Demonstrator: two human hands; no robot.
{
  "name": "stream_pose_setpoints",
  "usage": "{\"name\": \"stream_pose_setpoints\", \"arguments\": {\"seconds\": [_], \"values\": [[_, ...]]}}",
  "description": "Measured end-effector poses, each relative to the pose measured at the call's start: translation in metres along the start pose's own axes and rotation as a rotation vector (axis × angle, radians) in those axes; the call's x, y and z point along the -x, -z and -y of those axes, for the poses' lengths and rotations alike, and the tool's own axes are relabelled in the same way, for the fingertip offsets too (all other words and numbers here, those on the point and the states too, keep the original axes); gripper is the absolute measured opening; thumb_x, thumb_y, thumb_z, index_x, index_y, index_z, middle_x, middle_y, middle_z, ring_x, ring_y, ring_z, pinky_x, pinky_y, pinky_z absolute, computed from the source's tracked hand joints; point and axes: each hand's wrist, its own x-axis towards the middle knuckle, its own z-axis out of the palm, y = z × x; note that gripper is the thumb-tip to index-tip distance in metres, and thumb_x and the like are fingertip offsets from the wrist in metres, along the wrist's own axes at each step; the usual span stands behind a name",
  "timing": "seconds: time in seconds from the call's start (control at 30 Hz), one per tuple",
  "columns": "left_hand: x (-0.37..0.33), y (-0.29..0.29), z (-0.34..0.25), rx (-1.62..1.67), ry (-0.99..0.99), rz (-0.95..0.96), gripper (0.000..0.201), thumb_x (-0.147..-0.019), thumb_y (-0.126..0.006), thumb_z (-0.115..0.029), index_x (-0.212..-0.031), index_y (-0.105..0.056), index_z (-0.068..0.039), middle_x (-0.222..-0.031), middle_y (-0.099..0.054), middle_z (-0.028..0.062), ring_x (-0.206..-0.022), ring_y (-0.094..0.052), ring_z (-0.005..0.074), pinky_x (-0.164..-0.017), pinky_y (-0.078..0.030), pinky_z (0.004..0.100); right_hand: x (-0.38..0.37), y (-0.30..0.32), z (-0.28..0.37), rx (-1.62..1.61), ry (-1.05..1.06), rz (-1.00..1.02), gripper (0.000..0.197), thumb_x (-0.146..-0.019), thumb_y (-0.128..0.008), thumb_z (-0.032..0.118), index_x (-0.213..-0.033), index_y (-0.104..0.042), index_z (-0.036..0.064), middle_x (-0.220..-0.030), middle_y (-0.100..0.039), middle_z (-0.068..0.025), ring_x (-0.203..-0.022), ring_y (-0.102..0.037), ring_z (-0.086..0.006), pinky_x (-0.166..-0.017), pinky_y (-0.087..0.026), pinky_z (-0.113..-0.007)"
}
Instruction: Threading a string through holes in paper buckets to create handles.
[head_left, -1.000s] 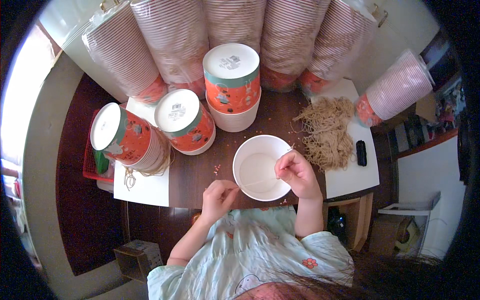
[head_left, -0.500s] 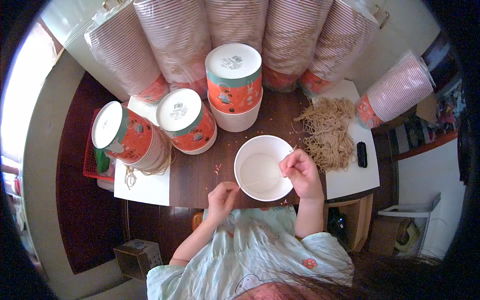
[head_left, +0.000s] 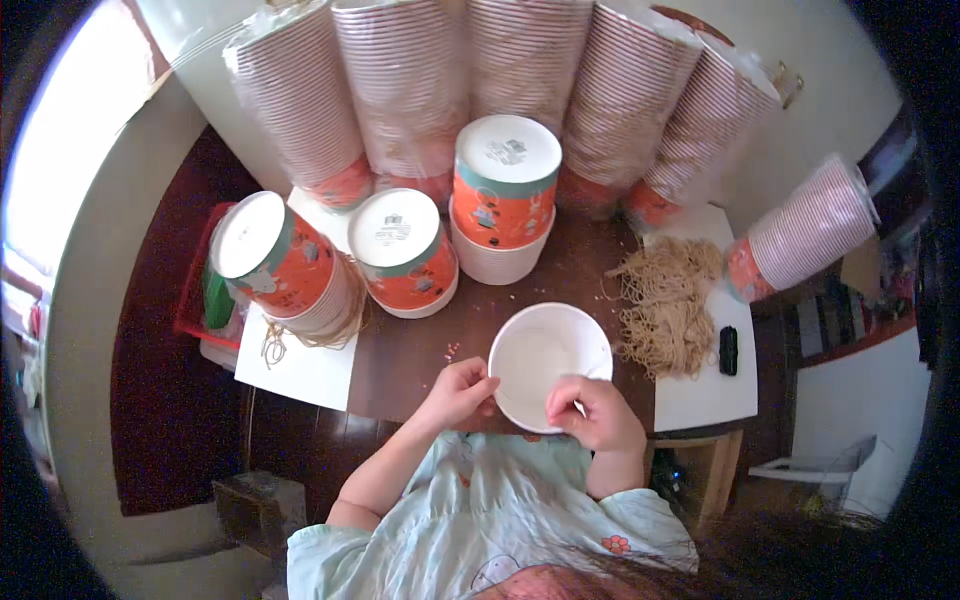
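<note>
In front of me a white paper tub (head_left: 540, 350) stands open side up near the table's front edge. At its left rim, my left hand (head_left: 462, 393) is closed, with thumb and fingertips pinched together. Over the near right rim my right hand (head_left: 600, 415) curls, thumb and forefinger bent toward each other. A thin pale cord that spanned the tub between the hands is hard to make out now. To the right lies a loose heap of tan cords (head_left: 668, 305). Upside-down orange and green tubs stand beyond: a left stack (head_left: 300, 265), a middle one (head_left: 405, 270) and a taller stack (head_left: 505, 210).
Tall plastic-wrapped tub stacks (head_left: 400, 90) line the back, and another wrapped stack (head_left: 810, 235) leans at the right. A black object (head_left: 728, 351) lies on white board (head_left: 700, 400). A red basket (head_left: 195, 285) sits left. Tiny bits (head_left: 452, 350) dot the table.
My right hand has come down toward the tub's near rim, and my left hand has closed in at the left rim. The cord between them no longer shows clearly. The view has shifted slightly.
</note>
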Motion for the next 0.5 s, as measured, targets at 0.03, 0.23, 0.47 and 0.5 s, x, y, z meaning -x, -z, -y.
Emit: {"name": "stream_pose_setpoints", "arguments": {"seconds": [0.03, 0.23, 0.47, 0.5], "values": [[0.005, 0.002, -0.001, -0.003, -0.027, 0.028, 0.018, -0.084, -0.054, -0.016, -0.074, -0.049, -0.003, -0.063, -0.055, 0.001, -0.052, -0.053, 0.0072, -0.046, -0.044, 0.0208, -0.002, -0.003, 0.011, 0.123, 0.108, 0.021, 0.01, -0.075, -0.06, 0.003, -0.077, -0.051, 0.0056, -0.071, -0.057, -0.0068, -0.061, -0.054, -0.0177, -0.054, -0.042, -0.027], [0.051, 0.039, -0.038, -0.467, -0.731, -0.342, 0.003, -0.076, -0.057, -0.003, -0.075, -0.056, -0.001, -0.057, -0.056, 0.0054, -0.051, -0.056, 0.0123, -0.048, -0.047, 0.0243, -0.006, -0.029, 0.04, 0.326, 0.554, 0.426, 0.016, -0.071, -0.058, 0.01, -0.087, -0.053, 0.0097, -0.08, -0.057, -0.0042, -0.069, -0.058, -0.0187, -0.058, -0.047, -0.032], [0.065, 0.17, -0.063, 0.398, -1.132, -0.614, 0.041, -0.086, -0.038, -0.028, -0.114, -0.044, 0.002, -0.116, -0.047, 0.0149, -0.105, -0.048, 0.0235, -0.084, -0.044, 0.0388, -0.095, -0.102, 0.024, 0.984, 0.747, 0.08, 0.019, -0.066, -0.053, 0.013, -0.085, -0.054, 0.0071, -0.085, -0.053, -0.0054, -0.075, -0.052, -0.0185, -0.074, -0.039, -0.033], [0.067, 0.201, -0.062, 0.138, -1.231, -0.655, 0.04, -0.086, -0.04, -0.027, -0.112, -0.044, 0.002, -0.114, -0.048, 0.0137, -0.101, -0.05, 0.0258, -0.085, -0.044, 0.0393, -0.114, -0.112, 0.022, 0.964, 0.812, 0.043, 0.018, -0.066, -0.053, 0.012, -0.084, -0.054, 0.0066, -0.085, -0.053, -0.0056, -0.075, -0.052, -0.0192, -0.075, -0.04, -0.034]]}}
